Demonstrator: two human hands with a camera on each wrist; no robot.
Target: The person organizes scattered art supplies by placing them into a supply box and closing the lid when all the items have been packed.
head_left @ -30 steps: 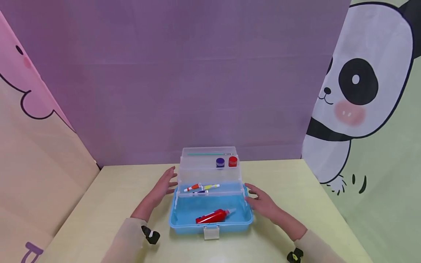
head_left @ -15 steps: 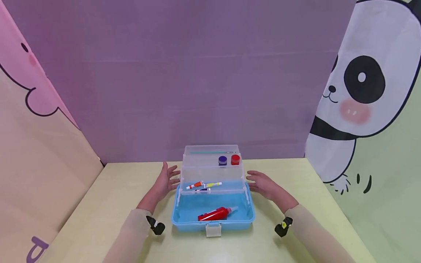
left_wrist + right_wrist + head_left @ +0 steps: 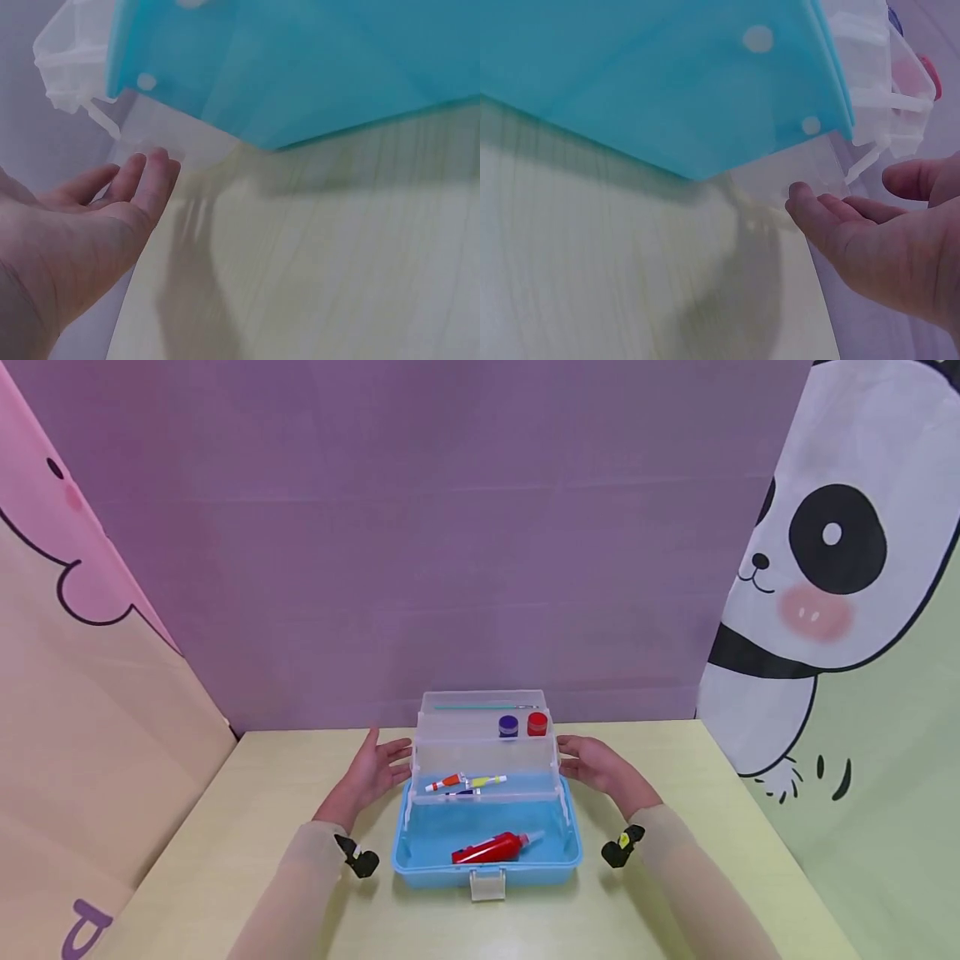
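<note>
A light blue box (image 3: 525, 878) stands on the table with its translucent fold-out trays (image 3: 480, 757) raised at the back. My left hand (image 3: 373, 770) is beside the trays' left side, fingers stretched toward it. On the other side, my right hand (image 3: 597, 768) has its fingertips right at the trays' edge. The left wrist view has the left hand (image 3: 97, 232) below the box's outer wall (image 3: 300, 67), fingers extended and holding nothing. In the right wrist view the right hand (image 3: 885, 247) has its thumb and fingers apart, with nothing between them.
In the box lies a red squeeze bottle (image 3: 489, 849). The lower tray bears small orange (image 3: 444, 782), yellow (image 3: 486, 782) and purple tubes (image 3: 462, 792). Higher up are a purple jar (image 3: 508, 726), a red jar (image 3: 537, 724) and a teal brush (image 3: 480, 707). A purple cloth (image 3: 450, 543) hangs behind.
My right hand has moved from the box's right rim back to beside the raised trays. My left hand has shifted slightly, its thumb now more raised. The box and its contents stay put.
</note>
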